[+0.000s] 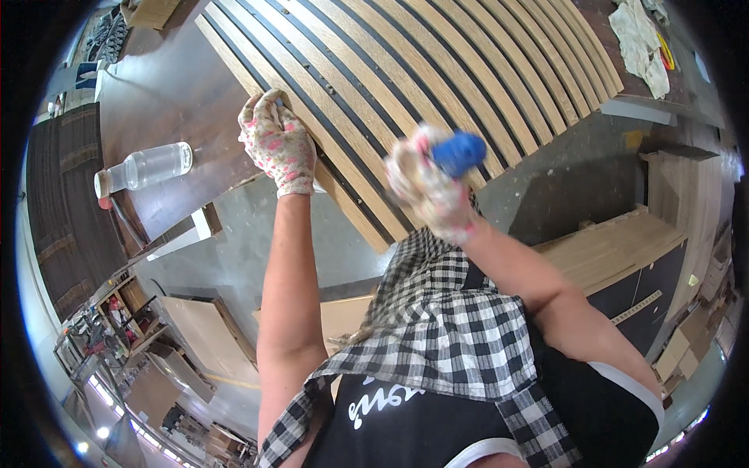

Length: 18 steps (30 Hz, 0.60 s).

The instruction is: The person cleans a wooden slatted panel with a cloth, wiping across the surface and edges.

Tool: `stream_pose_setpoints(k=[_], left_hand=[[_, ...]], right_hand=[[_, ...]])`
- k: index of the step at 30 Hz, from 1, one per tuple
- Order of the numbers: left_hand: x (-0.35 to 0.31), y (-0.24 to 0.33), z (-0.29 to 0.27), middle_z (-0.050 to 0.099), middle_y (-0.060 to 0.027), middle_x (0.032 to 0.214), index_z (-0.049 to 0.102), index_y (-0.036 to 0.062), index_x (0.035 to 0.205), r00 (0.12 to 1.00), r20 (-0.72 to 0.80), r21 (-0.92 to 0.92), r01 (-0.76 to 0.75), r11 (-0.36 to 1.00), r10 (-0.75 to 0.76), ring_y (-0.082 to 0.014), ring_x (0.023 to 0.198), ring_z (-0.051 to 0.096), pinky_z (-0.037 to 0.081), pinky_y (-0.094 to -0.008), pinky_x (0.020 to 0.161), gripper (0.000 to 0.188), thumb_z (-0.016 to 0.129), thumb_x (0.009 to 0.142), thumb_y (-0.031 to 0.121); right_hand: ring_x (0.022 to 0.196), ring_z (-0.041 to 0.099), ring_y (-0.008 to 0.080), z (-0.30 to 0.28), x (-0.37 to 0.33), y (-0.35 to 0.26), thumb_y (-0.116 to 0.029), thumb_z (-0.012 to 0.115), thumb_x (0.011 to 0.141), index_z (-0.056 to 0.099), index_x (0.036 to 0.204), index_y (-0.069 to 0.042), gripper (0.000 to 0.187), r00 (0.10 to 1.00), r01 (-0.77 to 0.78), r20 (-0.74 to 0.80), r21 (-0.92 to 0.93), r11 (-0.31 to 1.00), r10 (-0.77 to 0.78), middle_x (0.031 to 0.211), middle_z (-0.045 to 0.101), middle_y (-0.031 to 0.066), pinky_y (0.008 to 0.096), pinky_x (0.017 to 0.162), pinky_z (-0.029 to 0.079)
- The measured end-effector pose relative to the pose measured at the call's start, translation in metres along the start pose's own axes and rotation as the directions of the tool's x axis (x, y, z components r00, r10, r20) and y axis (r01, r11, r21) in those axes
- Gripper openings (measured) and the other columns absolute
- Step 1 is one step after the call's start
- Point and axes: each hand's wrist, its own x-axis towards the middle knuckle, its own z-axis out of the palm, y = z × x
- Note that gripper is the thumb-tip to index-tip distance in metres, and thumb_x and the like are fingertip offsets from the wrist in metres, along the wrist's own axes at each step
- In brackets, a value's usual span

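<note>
A panel of light wood slats (437, 70) on a black backing lies slanted across the table in front of me. My left hand (279, 142), in a white glove with pink print, rests at the panel's left edge. Its fingers are curled and pressed together; what they pinch, if anything, is hidden. Above the panel's near edge, my right hand (425, 183), gloved alike and smeared by motion, is closed around a blue rounded thing (459, 154). Its blue end sticks out to the right; blur hides its exact kind. Small dark specks lie along the slats.
A clear bottle (160, 165) lies on the dark brown table (175, 93) left of my left hand. A whitish cloth (640, 47) sits at the far right. Wooden boards (616, 249) stand low on the right, and a board (203, 331) leans at lower left.
</note>
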Motion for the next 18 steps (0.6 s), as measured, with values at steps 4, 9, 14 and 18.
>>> stream_pose_setpoints(k=[4,9,14,18], left_hand=[[-0.002,-0.005,-0.004,0.053,-0.0085,0.103,0.061,0.0099,0.091,1.0,0.012,0.019,0.006,1.0,-0.006,-0.0248,0.093,0.054,0.042,-0.0357,0.082,0.017,0.056,0.075,0.008],[-0.002,-0.006,-0.002,0.053,-0.0083,0.103,0.061,0.0093,0.091,1.0,0.005,0.023,0.007,1.0,-0.007,-0.0245,0.093,0.054,0.042,-0.0355,0.082,0.018,0.055,0.075,0.008],[0.0,-0.001,-0.001,0.053,-0.0077,0.104,0.061,0.0094,0.092,0.999,0.037,0.033,0.034,0.999,-0.035,-0.0242,0.095,0.053,0.041,-0.0354,0.084,0.019,0.056,0.074,0.009],[0.001,-0.003,-0.004,0.053,-0.0079,0.104,0.062,0.0094,0.092,0.999,0.039,0.037,0.032,0.999,-0.033,-0.024,0.094,0.053,0.041,-0.035,0.084,0.019,0.056,0.074,0.008]], right_hand=[[0.057,0.045,0.0054,0.013,0.013,0.003,-0.019,0.054,0.082,0.045,0.084,-0.01,0.013,0.995,0.086,-0.017,-0.252,0.964,-0.094,0.071,0.048,0.0007,0.0171,0.045,0.036],[0.061,0.045,0.0049,0.021,-0.039,-0.01,-0.014,0.057,0.08,0.049,0.078,-0.007,0.011,0.984,0.168,0.104,-0.301,0.939,-0.143,0.071,0.047,-0.0001,0.0165,0.05,0.035],[0.081,0.053,0.0115,0.006,0.008,0.006,-0.006,0.056,0.079,0.043,0.102,-0.005,0.026,0.992,0.034,-0.068,-0.662,0.748,-0.105,0.092,0.05,0.0029,0.0227,0.067,0.048],[0.059,0.044,0.0063,0.014,-0.026,-0.003,-0.017,0.053,0.084,0.046,0.089,-0.01,0.011,0.995,0.096,0.011,-0.259,0.961,-0.097,0.076,0.045,-0.0009,0.0169,0.049,0.036]])
